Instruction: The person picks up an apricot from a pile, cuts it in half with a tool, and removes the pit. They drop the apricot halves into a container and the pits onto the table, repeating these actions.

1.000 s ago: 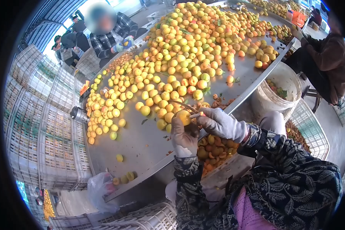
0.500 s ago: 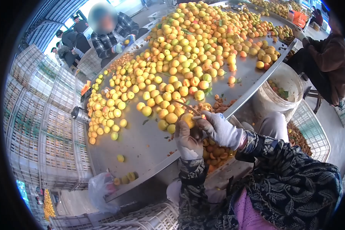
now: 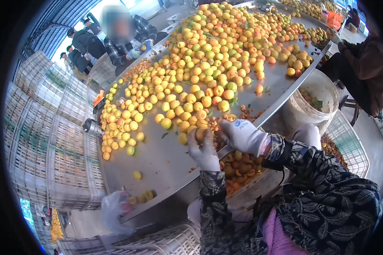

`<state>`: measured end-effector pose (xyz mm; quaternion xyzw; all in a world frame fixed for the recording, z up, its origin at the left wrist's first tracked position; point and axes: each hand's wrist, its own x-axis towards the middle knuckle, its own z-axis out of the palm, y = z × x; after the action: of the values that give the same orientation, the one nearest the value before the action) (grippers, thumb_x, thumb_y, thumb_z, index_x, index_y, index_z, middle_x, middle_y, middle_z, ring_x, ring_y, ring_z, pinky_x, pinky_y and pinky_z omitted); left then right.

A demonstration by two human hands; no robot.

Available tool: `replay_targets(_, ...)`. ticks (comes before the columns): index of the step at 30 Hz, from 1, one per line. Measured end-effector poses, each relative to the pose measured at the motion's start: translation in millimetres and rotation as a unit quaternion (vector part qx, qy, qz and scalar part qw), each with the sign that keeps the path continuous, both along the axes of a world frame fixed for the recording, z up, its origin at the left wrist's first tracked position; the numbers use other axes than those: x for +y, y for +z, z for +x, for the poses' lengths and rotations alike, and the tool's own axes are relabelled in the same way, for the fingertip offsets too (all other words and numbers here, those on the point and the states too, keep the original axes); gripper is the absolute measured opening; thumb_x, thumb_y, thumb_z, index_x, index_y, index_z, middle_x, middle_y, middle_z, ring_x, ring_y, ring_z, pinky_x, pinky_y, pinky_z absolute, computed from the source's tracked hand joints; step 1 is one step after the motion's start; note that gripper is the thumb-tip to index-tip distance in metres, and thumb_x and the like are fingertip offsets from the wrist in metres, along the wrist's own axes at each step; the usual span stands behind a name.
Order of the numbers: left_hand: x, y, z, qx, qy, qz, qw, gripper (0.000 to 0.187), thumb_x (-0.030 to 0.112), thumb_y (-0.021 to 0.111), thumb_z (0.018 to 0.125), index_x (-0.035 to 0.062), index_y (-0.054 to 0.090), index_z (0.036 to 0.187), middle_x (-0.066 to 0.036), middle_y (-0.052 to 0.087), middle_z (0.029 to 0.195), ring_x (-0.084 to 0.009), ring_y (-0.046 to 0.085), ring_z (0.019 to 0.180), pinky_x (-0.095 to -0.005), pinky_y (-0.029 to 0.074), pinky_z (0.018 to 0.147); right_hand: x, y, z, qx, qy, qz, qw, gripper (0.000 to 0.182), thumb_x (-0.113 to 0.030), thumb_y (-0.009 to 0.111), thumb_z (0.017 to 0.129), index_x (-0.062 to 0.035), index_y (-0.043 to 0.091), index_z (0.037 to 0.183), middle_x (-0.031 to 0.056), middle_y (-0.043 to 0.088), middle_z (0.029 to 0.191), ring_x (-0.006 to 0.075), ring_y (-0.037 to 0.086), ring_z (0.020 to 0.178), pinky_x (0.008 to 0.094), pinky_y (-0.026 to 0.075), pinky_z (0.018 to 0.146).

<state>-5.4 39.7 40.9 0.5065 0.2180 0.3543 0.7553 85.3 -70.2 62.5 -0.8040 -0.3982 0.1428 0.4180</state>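
My left hand (image 3: 204,153), in a soiled white glove, is at the near edge of the apricot pile (image 3: 208,63). Its thumb and fingers close around an apricot (image 3: 200,134). Just to the right is my right hand (image 3: 244,135), also gloved, with its fingers curled closed over the metal table's rim. The thin curved knife seen in it a moment ago is hard to make out now. Below both hands, a container holds apricot halves (image 3: 241,168). Brown pits (image 3: 252,114) lie on the table beside my right hand.
The metal table (image 3: 157,170) slopes away in front of me. Stacked plastic crates (image 3: 68,144) stand to the left. On the right are a white bucket (image 3: 312,95) and a crate with pits (image 3: 349,140). A plastic bag (image 3: 115,210) hangs at the near corner. Other people sit around the table.
My left hand has moved left and up to the pile's edge and grips an apricot there. My right hand has shifted slightly away from it; the two hands are now apart.
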Motion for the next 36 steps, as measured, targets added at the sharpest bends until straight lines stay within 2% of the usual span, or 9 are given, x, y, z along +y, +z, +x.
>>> replay_targets(2,7.0,5.1,-3.0,0.056,0.023,-0.005,0.998,0.034,0.031,0.064,0.095,0.0031,0.057,0.113,-0.003,0.060,0.091,-0.0070,0.054,0.064,-0.0189,0.044,0.053,-3.0,-9.4,8.0,-0.212,-0.048,-0.043,0.975,0.030,-0.029,0.053,0.098,0.0011,0.057,0.095,0.0219,0.064,0.080,0.0393,0.064,0.077,0.0422,0.050,0.064)
replay_targets(7,14.6,-5.7,-1.6,-0.144,-0.150,-0.219,0.953,0.065,0.057,0.052,0.094,0.0009,0.049,0.127,-0.010,0.059,0.119,-0.0264,0.060,0.101,-0.0418,0.055,0.078,-18.5,15.7,-17.2,0.039,0.029,0.067,0.997,0.035,-0.031,0.053,0.097,0.0018,0.057,0.108,0.0222,0.065,0.085,0.0427,0.063,0.084,0.0460,0.048,0.072)
replay_targets(12,-5.7,7.8,-2.9,-0.149,-0.111,-0.205,0.961,0.071,0.061,0.050,0.092,0.0017,0.047,0.132,-0.011,0.059,0.119,-0.0276,0.061,0.098,-0.0418,0.055,0.074,-20.4,5.3,-34.1,0.038,0.025,0.058,0.997,0.042,-0.036,0.049,0.097,-0.0010,0.056,0.119,0.0231,0.067,0.088,0.0395,0.066,0.088,0.0439,0.050,0.074)
replay_targets(15,9.5,-15.4,-4.4,-0.256,-0.332,-0.298,0.858,0.071,0.059,0.050,0.093,0.0001,0.048,0.132,-0.011,0.059,0.118,-0.0261,0.061,0.094,-0.0381,0.054,0.075,-15.0,-7.8,-35.0,0.021,0.011,0.022,0.999,0.044,-0.037,0.049,0.097,-0.0024,0.054,0.125,0.0226,0.068,0.089,0.0387,0.067,0.086,0.0438,0.051,0.072)
replay_targets(17,-5.0,-9.9,-1.0,-0.172,-0.156,-0.242,0.942,0.061,0.049,0.065,0.088,0.0058,0.051,0.130,-0.007,0.062,0.112,-0.0215,0.058,0.099,-0.0362,0.049,0.084,-11.2,-9.8,-34.8,0.028,0.002,0.013,1.000,0.045,-0.036,0.049,0.097,-0.0030,0.053,0.127,0.0224,0.068,0.090,0.0382,0.067,0.085,0.0439,0.052,0.072)
replay_targets(20,-3.4,-16.9,-3.0,-0.182,-0.197,-0.241,0.933,0.064,0.053,0.049,0.097,-0.0031,0.050,0.127,-0.008,0.059,0.116,-0.0204,0.059,0.098,-0.0316,0.050,0.085,-9.6,-2.8,-32.5,0.068,0.012,0.032,0.997,0.043,-0.034,0.049,0.097,-0.0038,0.054,0.127,0.0219,0.068,0.090,0.0374,0.067,0.083,0.0434,0.052,0.071)
replay_targets(24,2.0,-12.9,-1.9,-0.214,-0.157,-0.200,0.943,0.056,0.044,0.059,0.095,-0.0023,0.051,0.125,-0.009,0.060,0.113,-0.0195,0.059,0.099,-0.0330,0.050,0.086,-18.3,-3.3,-25.1,0.069,0.061,0.058,0.994,0.038,-0.031,0.049,0.097,-0.0026,0.056,0.122,0.0202,0.068,0.087,0.0360,0.067,0.082,0.0417,0.052,0.072)
replay_targets(31,56.6,19.0,-23.2,-0.058,-0.352,-0.014,0.934,0.052,0.006,0.086,0.069,-0.0012,0.060,0.113,-0.011,0.068,0.101,-0.0191,0.066,0.092,-0.0310,0.054,0.086,-34.6,11.9,-20.5,0.066,0.124,0.043,0.989,0.028,-0.025,0.053,0.096,0.0000,0.061,0.107,0.0185,0.066,0.083,0.0320,0.066,0.079,0.0390,0.050,0.072)
replay_targets(36,39.3,18.2,-23.0,-0.061,-0.340,-0.004,0.938,0.053,0.009,0.084,0.073,-0.0010,0.057,0.118,-0.011,0.066,0.105,-0.0186,0.065,0.096,-0.0333,0.054,0.088,-42.1,-7.4,-16.7,0.069,0.146,0.121,0.979,0.036,-0.034,0.052,0.099,0.0014,0.058,0.097,0.0131,0.051,0.062,0.0261,0.048,0.055,0.0361,0.041,0.055)
